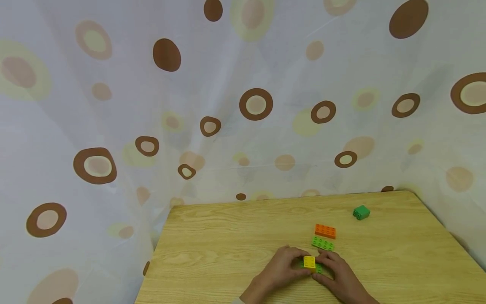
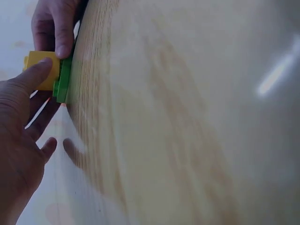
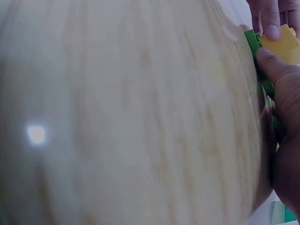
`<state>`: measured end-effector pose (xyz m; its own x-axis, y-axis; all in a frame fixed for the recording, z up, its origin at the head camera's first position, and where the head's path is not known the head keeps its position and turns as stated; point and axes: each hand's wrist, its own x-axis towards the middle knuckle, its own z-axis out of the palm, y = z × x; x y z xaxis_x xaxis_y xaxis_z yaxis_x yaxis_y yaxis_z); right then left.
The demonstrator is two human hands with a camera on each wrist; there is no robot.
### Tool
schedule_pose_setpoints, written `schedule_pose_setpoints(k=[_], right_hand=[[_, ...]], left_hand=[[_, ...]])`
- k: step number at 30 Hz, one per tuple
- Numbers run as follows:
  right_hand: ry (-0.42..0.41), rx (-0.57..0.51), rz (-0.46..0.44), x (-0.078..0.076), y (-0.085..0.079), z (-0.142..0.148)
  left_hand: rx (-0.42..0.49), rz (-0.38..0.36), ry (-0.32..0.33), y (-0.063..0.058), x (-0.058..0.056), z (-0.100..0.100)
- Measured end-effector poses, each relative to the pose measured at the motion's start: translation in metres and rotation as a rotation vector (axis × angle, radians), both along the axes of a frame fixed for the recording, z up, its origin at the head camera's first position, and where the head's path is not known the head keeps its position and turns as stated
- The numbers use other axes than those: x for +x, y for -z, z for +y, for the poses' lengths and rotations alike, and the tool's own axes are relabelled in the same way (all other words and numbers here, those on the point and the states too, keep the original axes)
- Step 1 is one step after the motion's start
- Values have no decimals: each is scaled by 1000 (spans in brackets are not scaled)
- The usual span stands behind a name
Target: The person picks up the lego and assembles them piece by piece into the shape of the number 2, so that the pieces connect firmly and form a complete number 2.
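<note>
A yellow block [image 1: 309, 262] with studs on top sits on a flat green building brick [image 1: 319, 269] at the table's near side. My left hand [image 1: 280, 267] pinches the yellow block, thumb on the near face and fingers reaching around the far side. From the other side, my right hand [image 1: 339, 274] holds the green brick, its thumb along the near edge beside the yellow block. In the left wrist view the yellow block [image 2: 41, 70] stands flush by the studs of the green brick [image 2: 63, 84]. Fingers hide part of both.
Just beyond the hands lies a light green brick [image 1: 322, 243], with an orange brick [image 1: 325, 231] behind it. A darker green block [image 1: 361, 212] lies farther back to the right. A spotted curtain [image 1: 228, 143] borders the wooden table [image 1: 212, 249].
</note>
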<state>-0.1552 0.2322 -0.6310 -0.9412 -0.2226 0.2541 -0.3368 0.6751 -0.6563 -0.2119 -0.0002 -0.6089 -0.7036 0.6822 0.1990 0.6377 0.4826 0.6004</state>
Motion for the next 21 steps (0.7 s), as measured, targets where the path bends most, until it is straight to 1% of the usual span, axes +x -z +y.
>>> schedule_pose_setpoints(k=[2, 5, 10, 16, 21], right_hand=[[0, -6, -7, 0, 0, -1], [5, -12, -15, -1, 2, -1], [20, -16, -24, -1, 3, -2], [3, -23, -26, -1, 2, -3], [5, -24, -5, -1, 1, -3]], left_hand=[[-17, 31, -25, 2, -1, -2], [-31, 37, -57, 4, 0, -5], [19, -39, -23, 5, 0, -8], [66, -87, -10, 4, 0, -13], [62, -86, -3, 2, -2, -16]])
